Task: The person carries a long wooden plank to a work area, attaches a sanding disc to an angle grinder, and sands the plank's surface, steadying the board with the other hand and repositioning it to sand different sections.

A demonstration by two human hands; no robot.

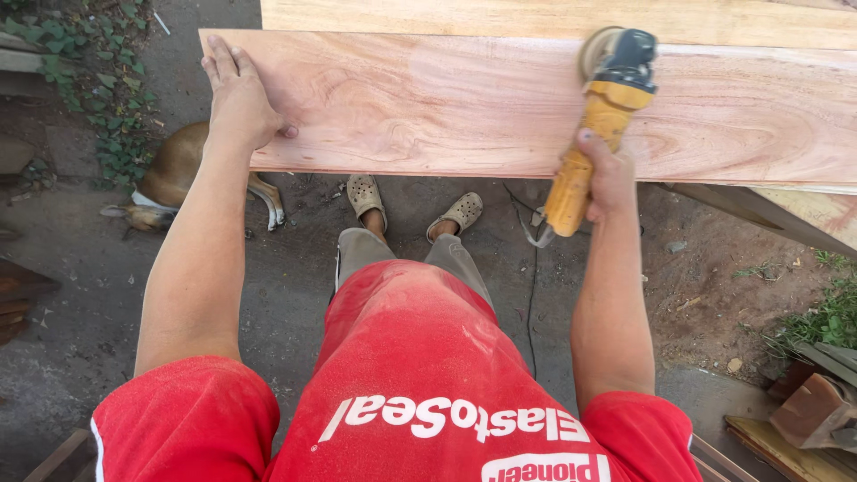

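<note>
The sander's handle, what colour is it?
Yellow-orange, with a dark grey head; the sander shows in the head view, held by the right hand.

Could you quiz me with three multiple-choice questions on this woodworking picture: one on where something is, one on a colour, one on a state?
1. Where does the left hand rest?
A. flat on the wooden board
B. on the ground
C. on the sander

2. What colour is the body of the power sander?
A. green
B. yellow
C. white

3. How is the right hand set?
A. open in the air
B. flat on the board
C. closed around the sander's handle

Answers: 1 A, its palm lies on the board's left end. 2 B, the handle is yellow under a dark head. 3 C, the fingers wrap the handle.
</note>
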